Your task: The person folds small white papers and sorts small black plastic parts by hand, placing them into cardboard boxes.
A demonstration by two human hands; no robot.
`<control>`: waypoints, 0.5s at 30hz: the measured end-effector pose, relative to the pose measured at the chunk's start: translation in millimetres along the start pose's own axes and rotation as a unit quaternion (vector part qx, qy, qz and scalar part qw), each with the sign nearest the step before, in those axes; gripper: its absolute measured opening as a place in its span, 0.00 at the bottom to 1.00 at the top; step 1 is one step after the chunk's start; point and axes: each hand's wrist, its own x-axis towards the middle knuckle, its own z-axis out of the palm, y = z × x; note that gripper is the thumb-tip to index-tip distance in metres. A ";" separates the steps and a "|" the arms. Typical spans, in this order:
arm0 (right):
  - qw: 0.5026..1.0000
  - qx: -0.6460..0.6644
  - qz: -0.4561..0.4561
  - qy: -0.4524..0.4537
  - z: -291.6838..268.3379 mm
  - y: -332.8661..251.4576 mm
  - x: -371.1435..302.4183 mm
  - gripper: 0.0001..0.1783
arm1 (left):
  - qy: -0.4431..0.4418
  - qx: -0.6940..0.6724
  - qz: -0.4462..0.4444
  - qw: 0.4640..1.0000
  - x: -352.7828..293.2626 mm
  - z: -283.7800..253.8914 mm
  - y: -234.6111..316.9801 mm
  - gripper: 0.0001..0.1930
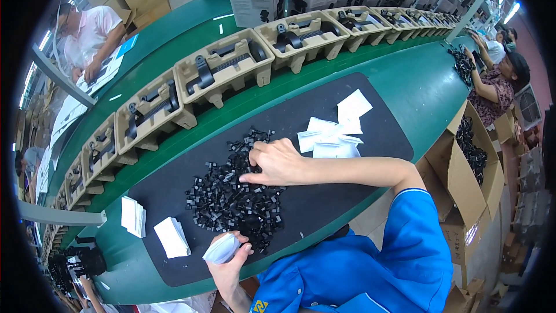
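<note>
A folded white paper pouch (pixel 222 248) is held in the left hand (pixel 230 259), with thumb and fingers clamped on it, at the near edge of a heap of small black plastic parts (pixel 231 200). The heap is spread on a dark rectangular mat (pixel 385 130). The far right side of the heap is reached into by the right hand (pixel 278 162); its fingertips are hidden, so whether a part is gripped cannot be told. Several loose white paper pieces (pixel 337 130) are scattered on the mat beyond the right forearm. Two neat white paper stacks (pixel 172 237) are set to the left of the heap. On the far side, a curved row of tan moulded trays (pixel 246 78) is filled with black parts.
</note>
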 end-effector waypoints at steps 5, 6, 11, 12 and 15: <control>1.000 -0.028 -0.006 0.007 10.8 1.0 1.8 0.20 | -0.010 0.022 -0.012 1.000 -5.0 6.5 3.3 0.17; 1.000 -0.012 -0.010 0.000 9.1 7.2 -0.4 0.19 | -0.017 0.016 -0.023 0.999 -5.5 7.0 3.9 0.17; 0.958 0.271 0.032 -0.084 -63.8 -28.9 -9.9 0.08 | -0.067 0.044 -0.036 0.996 0.5 4.7 0.1 0.18; 0.950 0.293 0.041 -0.103 -75.0 -42.2 -16.4 0.09 | -0.089 0.070 -0.047 0.992 4.7 9.0 2.1 0.18; 0.928 0.243 -0.278 0.051 -70.9 -70.3 -31.5 0.09 | -0.152 0.058 -0.042 0.986 7.9 9.5 1.6 0.20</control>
